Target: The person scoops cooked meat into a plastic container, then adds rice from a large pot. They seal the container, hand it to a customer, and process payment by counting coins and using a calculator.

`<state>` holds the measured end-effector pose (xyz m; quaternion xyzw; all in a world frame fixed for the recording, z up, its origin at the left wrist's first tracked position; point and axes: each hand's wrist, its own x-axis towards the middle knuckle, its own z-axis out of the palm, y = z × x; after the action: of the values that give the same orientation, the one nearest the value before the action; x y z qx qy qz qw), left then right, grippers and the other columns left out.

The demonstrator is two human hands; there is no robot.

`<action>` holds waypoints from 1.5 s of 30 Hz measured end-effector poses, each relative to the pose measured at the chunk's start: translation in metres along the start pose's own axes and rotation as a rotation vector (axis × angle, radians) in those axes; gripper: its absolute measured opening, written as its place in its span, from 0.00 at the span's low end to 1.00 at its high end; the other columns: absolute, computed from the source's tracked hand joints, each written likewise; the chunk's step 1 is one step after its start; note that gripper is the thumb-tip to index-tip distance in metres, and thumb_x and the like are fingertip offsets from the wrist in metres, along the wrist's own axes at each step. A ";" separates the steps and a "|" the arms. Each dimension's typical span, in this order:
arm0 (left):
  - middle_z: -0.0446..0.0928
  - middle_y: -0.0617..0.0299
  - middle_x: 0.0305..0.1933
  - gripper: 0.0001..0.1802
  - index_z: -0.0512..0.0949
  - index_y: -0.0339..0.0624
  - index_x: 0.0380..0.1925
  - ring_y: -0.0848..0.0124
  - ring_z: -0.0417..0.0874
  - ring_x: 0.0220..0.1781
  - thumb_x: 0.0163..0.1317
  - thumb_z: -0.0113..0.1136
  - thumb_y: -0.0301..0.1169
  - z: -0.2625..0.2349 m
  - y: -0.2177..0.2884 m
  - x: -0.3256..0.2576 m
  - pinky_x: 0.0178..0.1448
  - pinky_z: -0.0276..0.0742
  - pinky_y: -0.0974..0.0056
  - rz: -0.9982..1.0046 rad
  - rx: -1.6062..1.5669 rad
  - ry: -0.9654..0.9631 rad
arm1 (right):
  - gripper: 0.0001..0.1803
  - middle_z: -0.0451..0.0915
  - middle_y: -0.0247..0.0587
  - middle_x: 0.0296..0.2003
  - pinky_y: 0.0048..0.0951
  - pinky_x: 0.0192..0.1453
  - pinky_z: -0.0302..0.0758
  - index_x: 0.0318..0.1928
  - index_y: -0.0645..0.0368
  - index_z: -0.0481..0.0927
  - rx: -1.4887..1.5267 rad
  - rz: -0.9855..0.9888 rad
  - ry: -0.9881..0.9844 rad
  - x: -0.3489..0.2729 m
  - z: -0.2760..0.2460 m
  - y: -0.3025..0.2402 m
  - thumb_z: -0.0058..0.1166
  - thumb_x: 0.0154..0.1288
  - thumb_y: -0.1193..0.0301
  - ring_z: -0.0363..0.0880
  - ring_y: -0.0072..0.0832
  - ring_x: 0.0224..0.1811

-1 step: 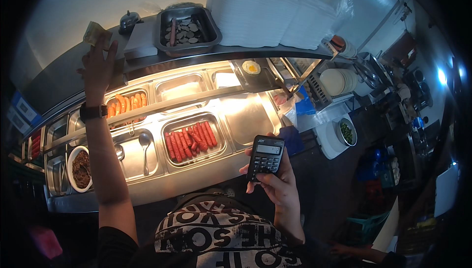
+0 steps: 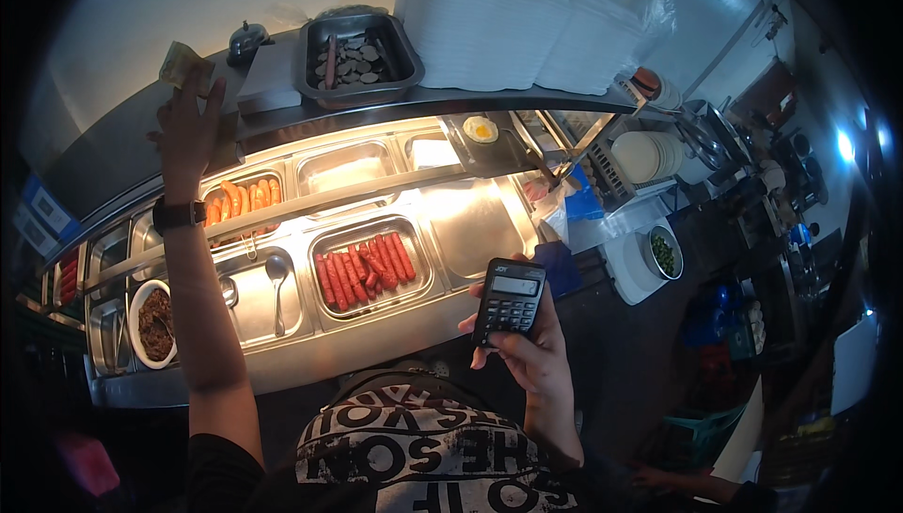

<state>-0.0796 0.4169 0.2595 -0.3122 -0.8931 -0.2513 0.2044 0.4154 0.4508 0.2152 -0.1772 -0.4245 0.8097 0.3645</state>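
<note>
My left hand [image 2: 188,116] reaches over the dark shelf at the upper left, its fingertips on a folded greenish-yellow banknote [image 2: 181,65]. The fingers hide how firmly the note is gripped. Nearer my body, my right hand [image 2: 531,348] holds a black pocket calculator [image 2: 512,301], screen upward, its thumb over the lower keys. Below the shelf, a steel tray of red sausages [image 2: 365,271] lies left of the calculator. Orange sausages [image 2: 246,198] sit beside my left wrist. A metal tray of coins [image 2: 356,60] stands on the shelf to the right of my left hand.
A silver call bell [image 2: 248,41] and tall stacks of white foam boxes [image 2: 480,24] stand on the shelf. A spoon [image 2: 277,292] lies in the steel counter. Left is a white bowl of brown food [image 2: 152,325]; right are plates [image 2: 647,156] and a bowl of chopped greens [image 2: 664,254].
</note>
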 end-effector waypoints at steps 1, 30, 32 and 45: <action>0.65 0.57 0.73 0.36 0.62 0.66 0.71 0.43 0.63 0.72 0.68 0.43 0.66 0.000 0.001 0.000 0.69 0.43 0.19 0.002 0.000 0.003 | 0.56 0.71 0.64 0.58 0.41 0.34 0.89 0.77 0.51 0.46 -0.023 -0.032 -0.014 0.000 -0.002 0.002 0.55 0.49 0.92 0.82 0.54 0.52; 0.64 0.57 0.73 0.37 0.60 0.66 0.72 0.42 0.64 0.71 0.68 0.41 0.66 0.005 -0.001 0.005 0.68 0.47 0.18 0.020 0.025 0.035 | 0.57 0.57 0.64 0.71 0.54 0.54 0.83 0.78 0.45 0.40 0.136 -0.015 -0.176 0.008 -0.002 -0.003 0.53 0.53 0.89 0.70 0.59 0.66; 0.64 0.57 0.72 0.37 0.60 0.65 0.72 0.42 0.64 0.71 0.68 0.42 0.65 0.004 -0.002 0.005 0.68 0.47 0.18 0.022 0.022 0.031 | 0.58 0.62 0.64 0.68 0.46 0.45 0.88 0.78 0.48 0.40 0.060 -0.041 -0.106 0.009 -0.001 -0.003 0.58 0.53 0.88 0.78 0.56 0.60; 0.65 0.56 0.72 0.37 0.60 0.65 0.72 0.42 0.64 0.71 0.68 0.41 0.66 0.005 -0.004 0.008 0.68 0.46 0.18 0.019 -0.012 0.025 | 0.51 0.72 0.64 0.59 0.39 0.30 0.89 0.76 0.54 0.46 -0.034 -0.093 0.021 0.009 0.003 0.000 0.51 0.53 0.89 0.85 0.54 0.47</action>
<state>-0.0889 0.4210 0.2580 -0.3187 -0.8860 -0.2585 0.2159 0.4080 0.4556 0.2166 -0.1720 -0.4420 0.7827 0.4030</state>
